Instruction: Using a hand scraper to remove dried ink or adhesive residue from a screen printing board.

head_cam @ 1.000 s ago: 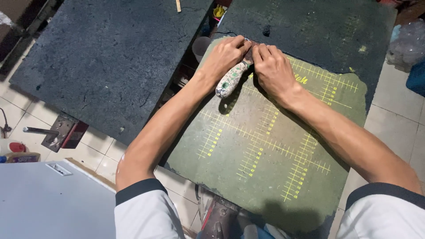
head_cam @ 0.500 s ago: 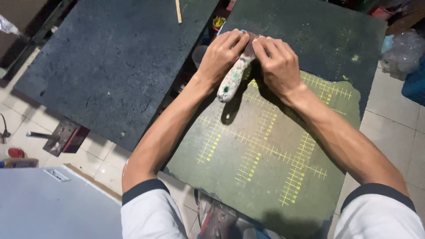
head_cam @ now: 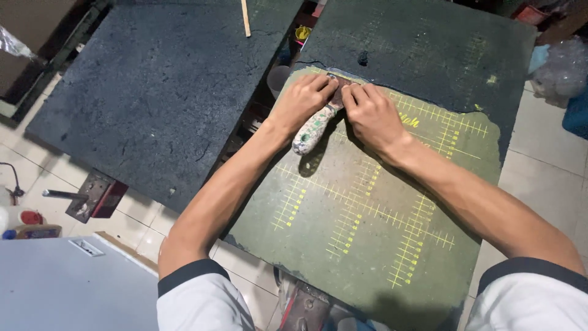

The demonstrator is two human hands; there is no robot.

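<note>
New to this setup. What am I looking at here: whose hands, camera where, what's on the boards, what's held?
There is no machine: a person works with bare hands, filmed by a camera worn on the head, looking down. The left hand and right hand both press on a scraper with a paint-flecked handle, its blade against the far edge of a green board marked with yellow ruler lines. Beside it lies a dark board, with a thin wooden stick at its far edge. Below is tiled floor.
</note>
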